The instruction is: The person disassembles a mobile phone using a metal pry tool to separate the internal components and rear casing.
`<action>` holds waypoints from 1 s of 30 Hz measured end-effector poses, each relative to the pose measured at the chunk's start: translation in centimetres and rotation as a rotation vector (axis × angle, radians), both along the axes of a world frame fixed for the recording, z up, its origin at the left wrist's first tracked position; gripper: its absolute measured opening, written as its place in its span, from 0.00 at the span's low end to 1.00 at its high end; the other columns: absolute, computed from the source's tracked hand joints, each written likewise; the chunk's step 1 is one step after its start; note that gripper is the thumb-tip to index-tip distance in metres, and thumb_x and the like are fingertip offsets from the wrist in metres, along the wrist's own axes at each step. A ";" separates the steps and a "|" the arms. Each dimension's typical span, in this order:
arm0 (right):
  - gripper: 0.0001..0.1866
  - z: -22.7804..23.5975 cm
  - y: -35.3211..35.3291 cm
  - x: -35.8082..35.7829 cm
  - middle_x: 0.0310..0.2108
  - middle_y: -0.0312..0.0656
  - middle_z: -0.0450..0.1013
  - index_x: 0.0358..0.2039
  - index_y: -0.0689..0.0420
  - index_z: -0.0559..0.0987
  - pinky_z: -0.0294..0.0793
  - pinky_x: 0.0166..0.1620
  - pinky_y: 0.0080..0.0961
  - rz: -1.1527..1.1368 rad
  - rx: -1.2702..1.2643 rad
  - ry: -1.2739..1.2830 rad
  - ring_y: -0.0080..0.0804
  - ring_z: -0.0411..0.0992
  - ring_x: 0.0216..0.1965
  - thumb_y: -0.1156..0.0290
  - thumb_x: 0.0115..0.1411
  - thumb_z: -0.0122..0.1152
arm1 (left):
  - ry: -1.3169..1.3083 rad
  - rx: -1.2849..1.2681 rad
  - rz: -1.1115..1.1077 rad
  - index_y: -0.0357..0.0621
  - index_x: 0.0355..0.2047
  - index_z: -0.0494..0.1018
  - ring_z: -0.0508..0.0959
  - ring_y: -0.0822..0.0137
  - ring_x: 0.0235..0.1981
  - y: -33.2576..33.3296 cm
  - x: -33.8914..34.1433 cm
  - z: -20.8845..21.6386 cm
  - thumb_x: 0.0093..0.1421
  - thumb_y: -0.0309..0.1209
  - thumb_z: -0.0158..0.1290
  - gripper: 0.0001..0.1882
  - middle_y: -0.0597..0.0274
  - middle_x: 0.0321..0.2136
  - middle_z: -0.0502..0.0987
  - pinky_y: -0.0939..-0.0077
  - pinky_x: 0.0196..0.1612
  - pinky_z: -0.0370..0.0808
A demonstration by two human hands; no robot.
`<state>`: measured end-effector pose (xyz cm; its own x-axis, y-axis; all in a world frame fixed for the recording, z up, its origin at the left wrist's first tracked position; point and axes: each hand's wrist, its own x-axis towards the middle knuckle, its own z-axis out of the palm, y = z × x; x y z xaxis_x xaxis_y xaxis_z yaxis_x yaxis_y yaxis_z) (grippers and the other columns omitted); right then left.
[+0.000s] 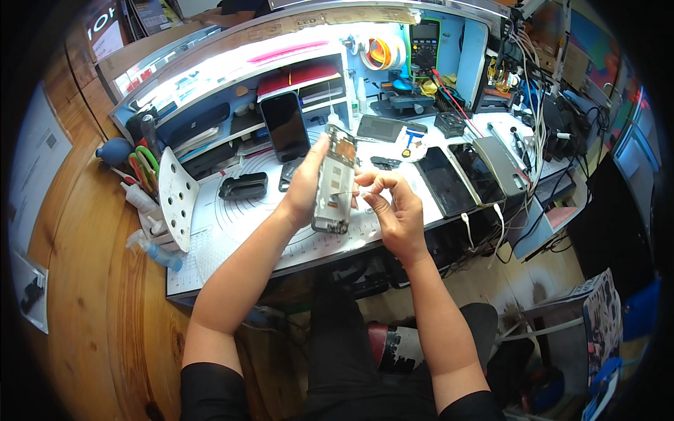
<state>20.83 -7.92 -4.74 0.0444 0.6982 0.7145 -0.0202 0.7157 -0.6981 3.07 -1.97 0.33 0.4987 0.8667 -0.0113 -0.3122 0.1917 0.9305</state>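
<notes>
"Above the white mat (235, 228), what do the hands have?"

"An opened phone body (333, 196), held up off the mat and tilted. The left hand (307, 184) grips it along the left edge, its fingers partly hidden behind."

"And the right hand (400, 210)?"

"Just beside the phone body's right edge, thumb and forefinger nipped together on a thin sliver (345, 192) that reaches across it, too small to identify."

"What textures surround them?"

"Smooth mat, printed with fine arcs and ruler marks. Left, a stiff white panel (177, 200) punched with round dark holes, and a rounded blue bulb (114, 151). Behind the left forearm, a hollow black tray (243, 186) with rounded corners. Right, two glossy dark phones (446, 181) side by side, slim white cables (467, 226) at their near ends."

"How does the phone body itself look?"

"A long, flat rectangle with rounded corners. Its middle is pale grey with small darker patches; a copper-brown patch sits towards the far end, and the near end is dark and crowded with small parts."
</notes>
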 end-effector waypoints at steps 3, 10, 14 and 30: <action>0.05 0.0 -0.2 0.1 0.43 0.47 0.84 0.40 0.61 0.74 0.79 0.50 0.28 0.049 -0.027 -0.014 0.26 0.79 0.43 0.76 0.69 0.63 | -0.085 0.092 0.079 0.36 0.55 0.69 0.84 0.59 0.33 0.6 -0.6 0.6 0.74 0.64 0.34 0.39 0.47 0.42 0.79 0.63 0.34 0.85; 0.19 -0.4 -0.2 0.1 0.49 0.49 0.82 0.50 0.60 0.72 0.76 0.54 0.31 0.037 -0.003 -0.090 0.31 0.79 0.48 0.71 0.64 0.71 | -0.101 0.133 0.067 0.35 0.54 0.71 0.84 0.59 0.35 1.5 -1.7 0.3 0.76 0.63 0.30 0.40 0.46 0.40 0.81 0.62 0.38 0.85; 0.37 0.9 -0.3 -0.7 0.56 0.48 0.74 0.58 0.57 0.72 0.72 0.60 0.38 -0.209 0.192 -0.215 0.41 0.73 0.57 0.64 0.52 0.83 | -0.109 0.130 0.198 0.33 0.52 0.73 0.84 0.59 0.36 1.3 -1.4 0.1 0.75 0.64 0.32 0.41 0.48 0.39 0.81 0.62 0.40 0.85; 0.22 0.7 0.2 0.8 0.47 0.41 0.78 0.47 0.58 0.81 0.75 0.49 0.27 0.130 -0.091 -0.148 0.29 0.75 0.46 0.77 0.50 0.76 | -0.028 0.191 -0.022 0.56 0.79 0.34 0.77 0.51 0.57 0.0 -1.8 1.7 0.59 0.33 0.63 0.58 0.46 0.56 0.70 0.40 0.54 0.81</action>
<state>21.58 -7.74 -4.07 -0.1509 0.7531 0.6404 -0.0003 0.6477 -0.7619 1.24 -1.95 2.06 0.5152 0.8408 0.1663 -0.3364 0.0199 0.9415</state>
